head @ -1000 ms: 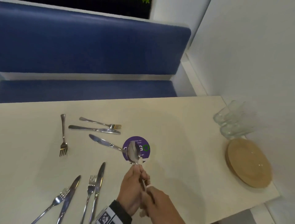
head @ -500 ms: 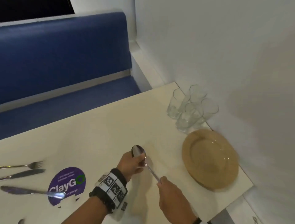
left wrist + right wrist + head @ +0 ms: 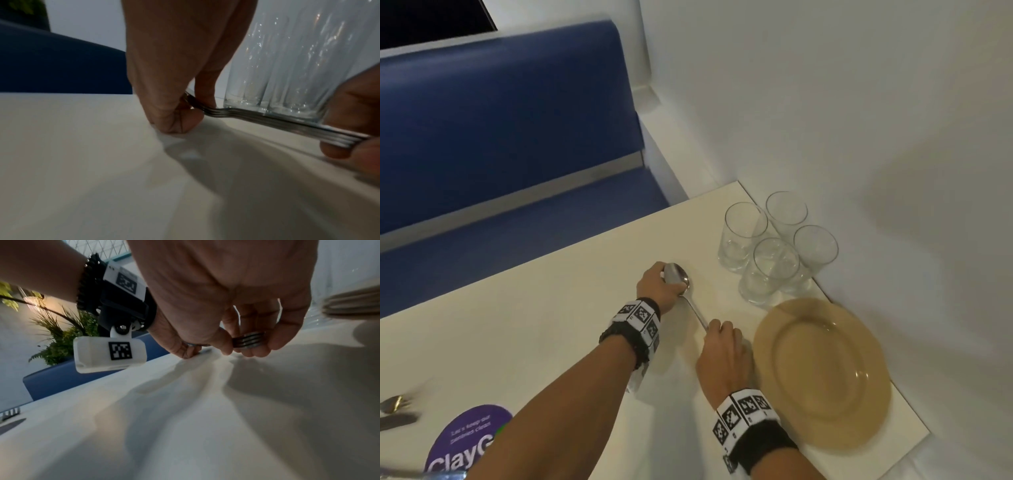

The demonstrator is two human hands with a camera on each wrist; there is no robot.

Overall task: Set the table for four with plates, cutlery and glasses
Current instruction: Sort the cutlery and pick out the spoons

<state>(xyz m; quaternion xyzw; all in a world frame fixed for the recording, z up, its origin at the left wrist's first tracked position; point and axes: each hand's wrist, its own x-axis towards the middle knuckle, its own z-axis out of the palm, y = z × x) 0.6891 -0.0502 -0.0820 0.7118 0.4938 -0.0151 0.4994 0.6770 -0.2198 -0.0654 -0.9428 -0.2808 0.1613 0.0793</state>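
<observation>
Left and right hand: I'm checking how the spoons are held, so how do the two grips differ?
The left hand holds the bowl end of the spoons; the right hand pinches the handle end. The left is farther from the plate; the right is right beside it. The left knuckles rest on the table. Both hold the same stack, low over the table.

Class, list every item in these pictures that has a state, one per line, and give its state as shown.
spoons: nested stack, held at both ends, low over the table
left hand: grips the bowl end
right hand: pinches the handle ends
glasses: four, upright, empty, clustered
plates: stacked, flat on the table
fork: lying on the table, blurred
</observation>
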